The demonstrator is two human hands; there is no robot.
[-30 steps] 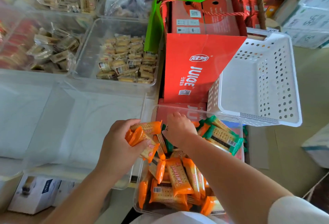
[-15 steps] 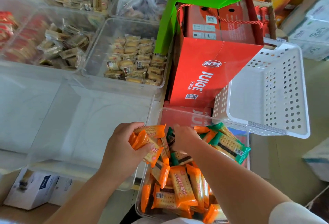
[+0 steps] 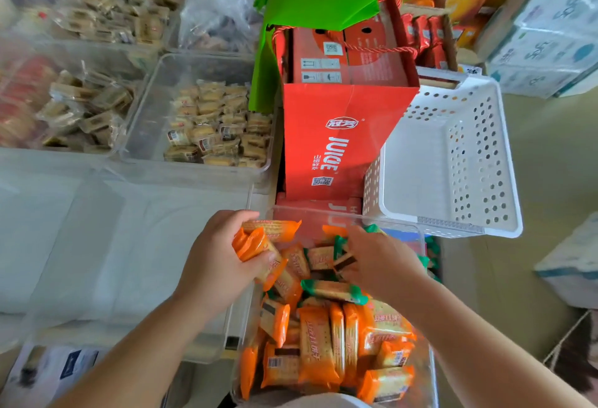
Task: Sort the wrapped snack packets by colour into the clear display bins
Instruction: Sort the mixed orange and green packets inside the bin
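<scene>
Head view. The left hand (image 3: pixel 220 265) has its grip clamped on a bunch of orange packets (image 3: pixel 259 241), held over the left wall of the mixed bin (image 3: pixel 424 245). The topmost packet of the bunch lies with its long axis left to right, its crimped end pointing right. The right hand (image 3: pixel 382 262) reaches down into the far end of the mixed bin, fingers curled among the packets; whether its grip is closed on one cannot be told. In the bin, a green packet (image 3: pixel 333 289) lies crosswise, long axis left to right. The loose orange packets (image 3: pixel 315 346) nearer the person mostly run near to far, side by side. A second clear bin (image 3: pixel 129 245) stands just left of the mixed bin. A white perforated basket (image 3: pixel 453 161) and a red juice carton (image 3: pixel 333 142) stand beyond.

Compared with half a second ago, the left hand holds the same bunch at the same angle. The right hand has shifted rightward and now covers most of the green packets in the far right corner, and the crosswise green packet is more exposed.
</scene>
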